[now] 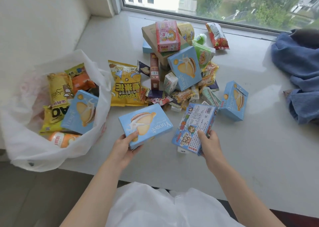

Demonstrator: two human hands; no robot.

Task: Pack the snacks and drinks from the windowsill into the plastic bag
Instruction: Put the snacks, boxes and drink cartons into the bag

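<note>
My left hand (pixel 123 148) grips the near end of a light-blue biscuit box (pixel 146 123) just above the windowsill. My right hand (pixel 209 144) holds a blue printed snack box (pixel 193 128) by its near right corner. The white plastic bag (pixel 22 140) lies open at the left, holding a matching blue box (pixel 80 111), yellow packets and an orange bottle (pixel 63 138). A pile of snacks (pixel 179 67) sits beyond my hands, with a yellow popcorn bag (pixel 126 85) on its left side.
Another blue box (pixel 233 101) stands right of the pile. A red-and-white packet (pixel 216 35) lies near the window frame. Blue cloth (pixel 300 74) is heaped at the far right. The white windowsill (pixel 241 157) ends at a front edge near my body.
</note>
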